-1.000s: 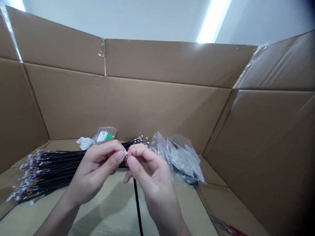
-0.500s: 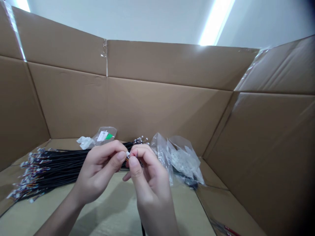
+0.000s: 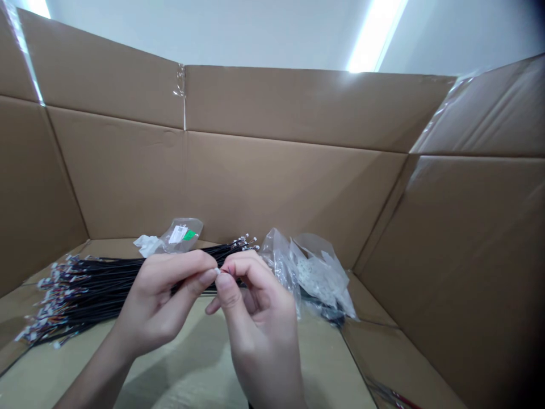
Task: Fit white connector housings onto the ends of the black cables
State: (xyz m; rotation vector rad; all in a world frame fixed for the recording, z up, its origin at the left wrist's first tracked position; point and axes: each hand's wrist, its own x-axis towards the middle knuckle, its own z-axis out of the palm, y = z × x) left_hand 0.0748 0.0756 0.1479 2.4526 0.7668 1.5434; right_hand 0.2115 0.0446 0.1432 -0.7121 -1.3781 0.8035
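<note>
Between the fingertips of both hands is a small white connector, mostly covered by fingers. My left hand pinches it between thumb and forefinger. Thin coloured wires, one of them red, run from the connector into my right hand, whose thumb and forefinger are closed on them. A short piece of black cable shows below my right wrist at the bottom edge. Behind the hands lies a large bundle of black cables, with white plugs and coloured wires at its ends.
Clear plastic bags of small white parts lie behind my right hand. Another plastic bag with a green label sits at the back left. Cardboard walls surround the work surface. A red-handled tool lies at lower right.
My fingertips have come closer together around the connector, which is now more covered. My right thumb has shifted slightly left. The view has tilted a little.
</note>
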